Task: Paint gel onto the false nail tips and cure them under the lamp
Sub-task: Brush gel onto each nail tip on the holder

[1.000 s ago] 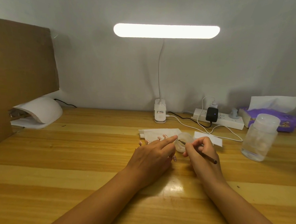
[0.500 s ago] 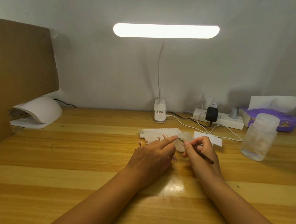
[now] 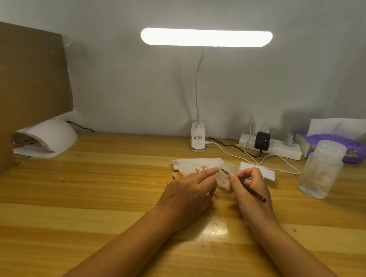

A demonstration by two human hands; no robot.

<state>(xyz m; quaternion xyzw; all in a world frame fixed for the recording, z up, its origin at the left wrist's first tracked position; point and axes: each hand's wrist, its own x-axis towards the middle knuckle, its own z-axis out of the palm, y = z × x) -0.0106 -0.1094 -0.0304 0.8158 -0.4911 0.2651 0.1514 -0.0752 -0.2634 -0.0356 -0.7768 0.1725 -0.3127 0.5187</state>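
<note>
Right hand (image 3: 249,190) pinches a dark brush (image 3: 257,195) between thumb and forefinger like a pen, the other fingers curled under. The brush's long axis runs from the handle end, at the near right over the back of the hand, up and leftward to the bristle end, which sits at the mouth of the small translucent gel jar (image 3: 225,179) just left of these fingertips. Left hand (image 3: 187,193) lies just beside it, index finger (image 3: 210,171) straight and touching the jar's left wall. Its other fingers are curled under, and I cannot tell whether they hold anything. One pink tip (image 3: 215,194) shows at the near edge of that hand. The other false nail tips (image 3: 204,167) stand on sticks in a row just beyond and left of the left knuckles, by a white tissue (image 3: 198,161) on the worktop (image 3: 90,197). Judgement: the brush is loading gel. The next stroke must swing the bristle end left, across the jar, towards the tips. Curing lamp (image 3: 51,134) sits well apart, far to the left, so the left hand is the nearer one for carrying tips there.
</note>
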